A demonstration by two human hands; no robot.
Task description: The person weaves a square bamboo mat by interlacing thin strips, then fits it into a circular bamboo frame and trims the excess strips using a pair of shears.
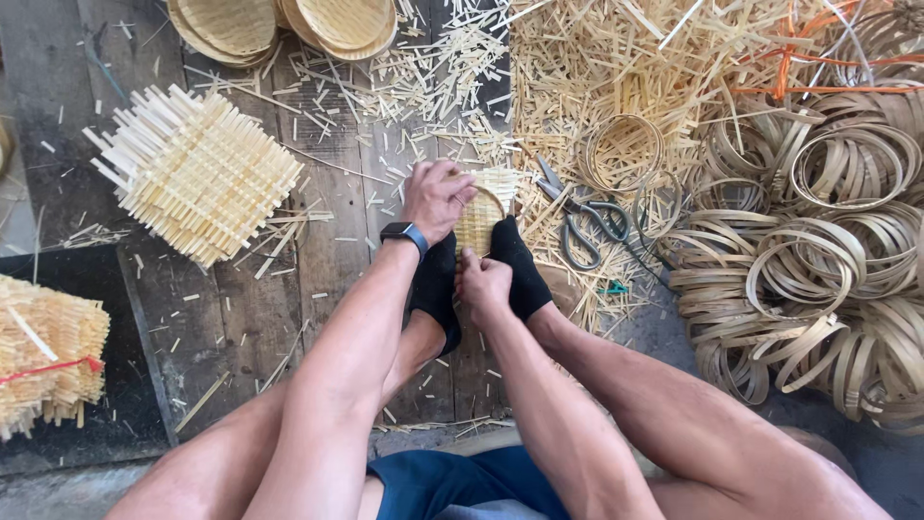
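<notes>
A small woven bamboo piece (480,220) stands on edge on the floor, pinned between my two feet in black socks (438,284). My left hand (435,200) grips its upper left rim; a dark watch is on that wrist. My right hand (483,282) pinches its lower edge, between the socks. Both arms reach forward over my bare knees.
A stack of square woven mats (197,171) lies to the left, another bundle (43,351) tied with red string at far left. Finished round baskets (289,24) sit at top. Scissors (582,217) lie just right of the feet. Many bamboo rings (818,260) pile up right, loose strips (616,67) above.
</notes>
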